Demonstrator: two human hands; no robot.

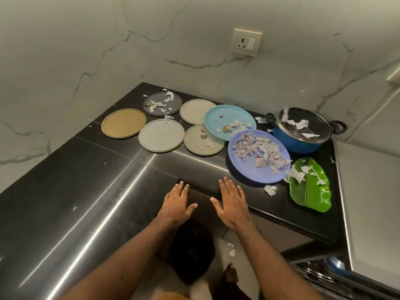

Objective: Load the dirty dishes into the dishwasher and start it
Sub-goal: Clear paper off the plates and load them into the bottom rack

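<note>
- Overhead, head view: left hand (176, 204) and right hand (232, 203) lie flat at the counter (86, 169) edge, fingers straight and close together, gripping nothing.
- Dirty plates (255, 172) — plus blue pot (298, 141) — sit on the counter beyond; dishwasher rack (313, 273) lower right.

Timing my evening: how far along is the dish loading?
Barely begun. Done: wire dishwasher rack showing, lower right. In hand: nothing; left hand and right hand open at the black counter. Left on it: seven round plates, green leaf-shaped plate, blue lidded pot, several with paper scraps.

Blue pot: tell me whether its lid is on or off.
On. The glass lid covers the blue pot, with paper scraps lying on top.
</note>
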